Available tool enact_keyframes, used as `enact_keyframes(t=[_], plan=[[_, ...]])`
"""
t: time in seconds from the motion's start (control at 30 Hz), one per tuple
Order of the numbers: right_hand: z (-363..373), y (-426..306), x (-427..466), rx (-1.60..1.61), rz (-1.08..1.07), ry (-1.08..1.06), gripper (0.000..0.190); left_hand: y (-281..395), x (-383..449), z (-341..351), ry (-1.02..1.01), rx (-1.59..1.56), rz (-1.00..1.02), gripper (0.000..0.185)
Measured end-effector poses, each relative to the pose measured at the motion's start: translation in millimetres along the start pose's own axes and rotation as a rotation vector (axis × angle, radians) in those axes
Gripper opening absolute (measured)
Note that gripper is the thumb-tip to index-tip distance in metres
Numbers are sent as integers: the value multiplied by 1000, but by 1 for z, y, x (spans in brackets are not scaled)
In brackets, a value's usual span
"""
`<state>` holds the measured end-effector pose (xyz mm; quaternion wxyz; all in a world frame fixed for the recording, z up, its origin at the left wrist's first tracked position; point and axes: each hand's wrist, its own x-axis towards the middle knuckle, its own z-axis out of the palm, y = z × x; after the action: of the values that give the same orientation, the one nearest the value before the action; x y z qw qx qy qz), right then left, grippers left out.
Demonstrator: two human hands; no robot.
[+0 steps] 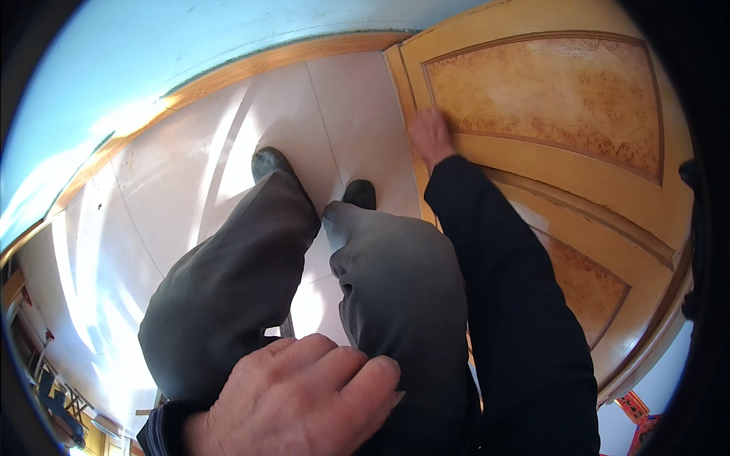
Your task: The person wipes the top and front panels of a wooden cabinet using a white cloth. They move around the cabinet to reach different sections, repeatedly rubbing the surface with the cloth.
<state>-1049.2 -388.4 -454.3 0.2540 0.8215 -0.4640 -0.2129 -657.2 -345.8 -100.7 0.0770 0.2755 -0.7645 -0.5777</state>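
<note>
Fingers curled, my left hand (305,396) is held low in front of my body, above my lap; whether anything is inside the fist is hidden. My right hand (432,137) reaches out to the edge of a wooden cabinet door (547,85) with a burl-patterned panel. Its fingertips are blurred and partly hidden against the wood, so their grip cannot be made out. Dark trousers (405,273) cover my bent legs, and dark shoes (274,162) rest on the tiled floor (285,102).
A light blue wall (188,40) with a wooden baseboard (256,57) runs along the far side. A second cabinet panel (587,285) lies at the right. Red printed papers (632,406) show at the lower right, and furniture legs (74,402) at the lower left.
</note>
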Motion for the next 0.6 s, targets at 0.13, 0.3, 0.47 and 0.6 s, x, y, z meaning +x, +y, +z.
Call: enact_keyframes(t=[0.13, 0.3, 0.47, 0.6], plan=[[-16, 31, 39, 162, 1, -296, 18, -2, -1, 0, 8, -12, -4, 19], [-29, -17, -33, 133, 42, -398, 15, -2, -5, 0, 6, 8, -13, 18], [-52, -27, -88, 169, 87, -325, 12, -3, -9, 1, -33, 17, -1, 13], [-107, 10, -100, 370, 270, -147, 5, -4, -8, 4, -46, 15, -8, 13]])
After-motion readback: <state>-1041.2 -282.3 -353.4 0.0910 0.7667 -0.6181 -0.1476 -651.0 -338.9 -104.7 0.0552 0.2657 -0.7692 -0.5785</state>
